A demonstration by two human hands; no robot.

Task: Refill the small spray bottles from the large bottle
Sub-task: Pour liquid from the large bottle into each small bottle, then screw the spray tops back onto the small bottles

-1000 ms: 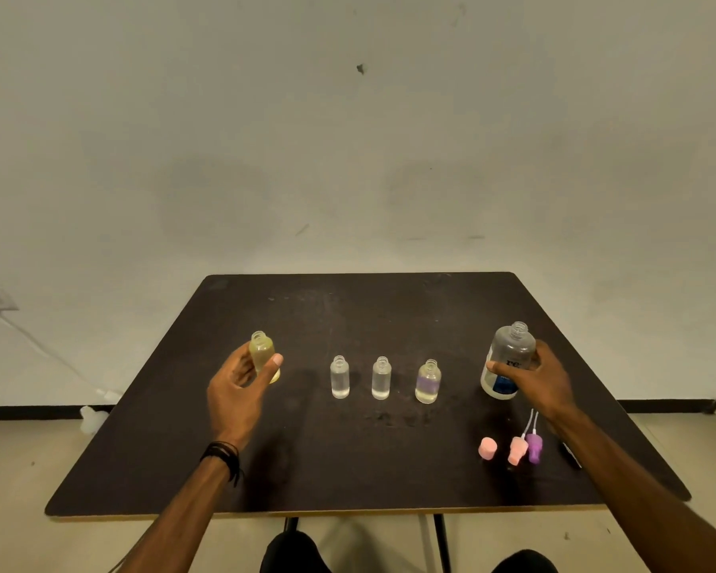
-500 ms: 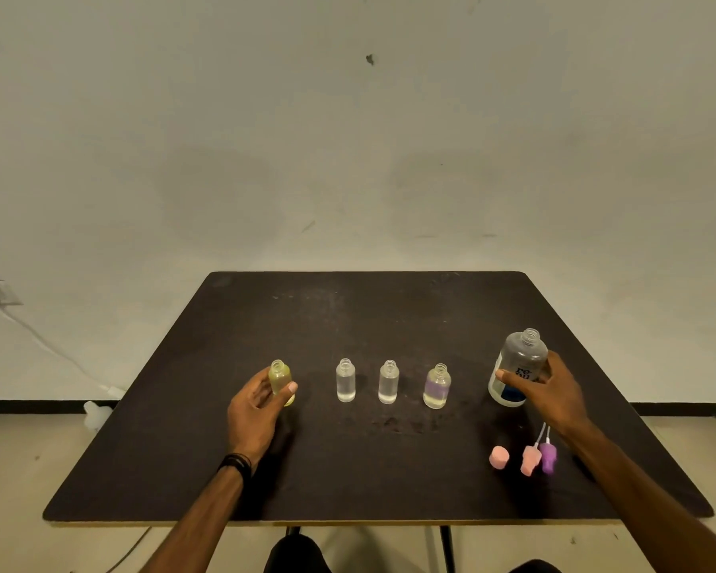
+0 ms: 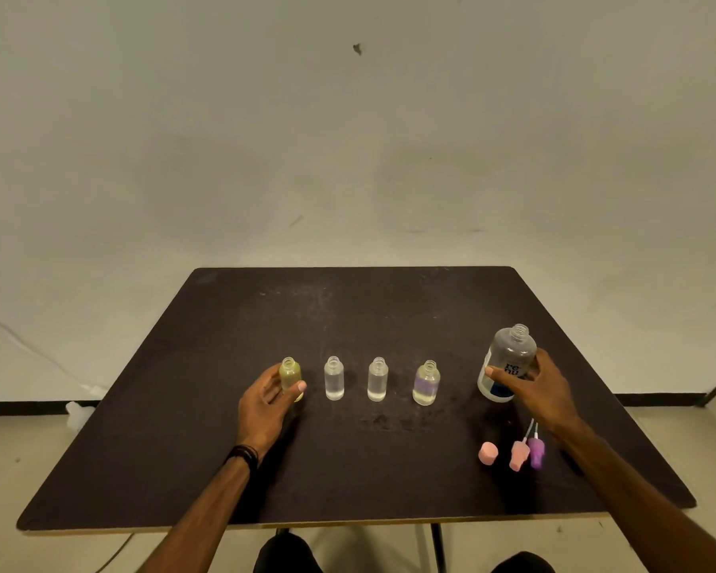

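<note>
Four small uncapped bottles stand in a row on the dark table [image 3: 348, 481]. My left hand [image 3: 265, 407] grips the yellowish bottle [image 3: 290, 372] at the row's left end, which rests on the table. Two clear bottles [image 3: 334, 378] [image 3: 377, 379] follow, then a purple-tinted bottle [image 3: 426, 383]. My right hand [image 3: 534, 390] holds the large uncapped bottle [image 3: 507, 357] with a blue and white label, upright at the right. Its lower right side is hidden by my fingers.
A pink cap [image 3: 487, 453], a pink spray head [image 3: 518, 453] and a purple spray head [image 3: 537, 450] lie near the front right of the table, beside my right forearm. A white wall stands behind the table. A cable runs along the floor at left.
My left hand has brought the yellowish bottle down from the air and to the right, setting it at the left end of the row. My right hand stays on the large bottle.
</note>
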